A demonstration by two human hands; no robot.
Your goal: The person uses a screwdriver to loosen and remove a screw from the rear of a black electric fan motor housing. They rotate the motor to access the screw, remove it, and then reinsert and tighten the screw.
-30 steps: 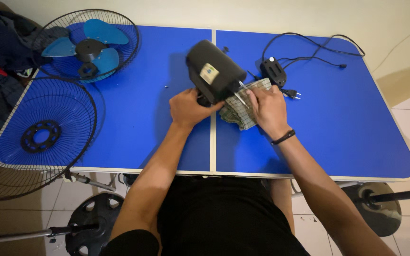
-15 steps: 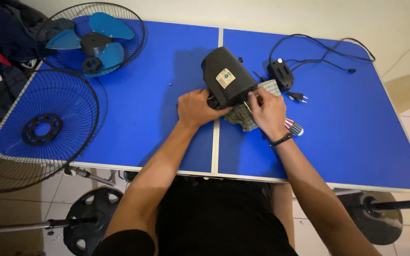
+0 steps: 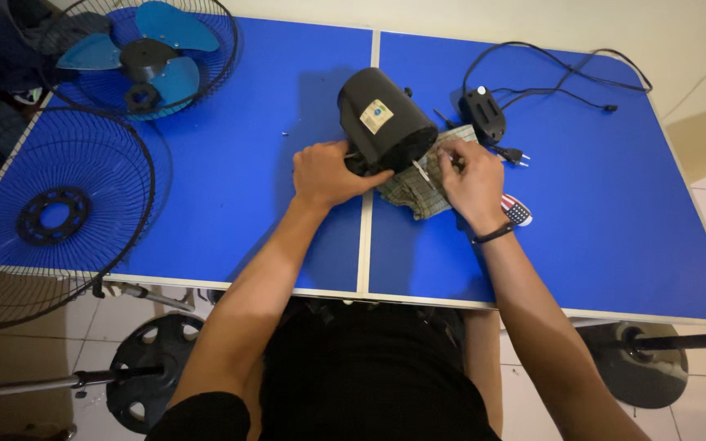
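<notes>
Both my hands on the black fan motor housing, centre of the frame

I see my left hand (image 3: 332, 173) closed around the near end of the motor housing (image 3: 386, 122) to steady it, tilted over a folded cloth (image 3: 414, 188) that cushions it on the blue table (image 3: 230, 196). My right hand (image 3: 469, 178) pinches a small tool at its lower edge; I cannot tell its kind. The blade in its rear grille (image 3: 145, 53) and the front grille (image 3: 55, 204) sit at the left, out of the way.

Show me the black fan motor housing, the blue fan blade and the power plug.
black fan motor housing (image 3: 386, 122), head view, on its rounded top by the label.
blue fan blade (image 3: 145, 57), head view, on its dark centre hub.
power plug (image 3: 510, 153), head view, on its black body.
</notes>
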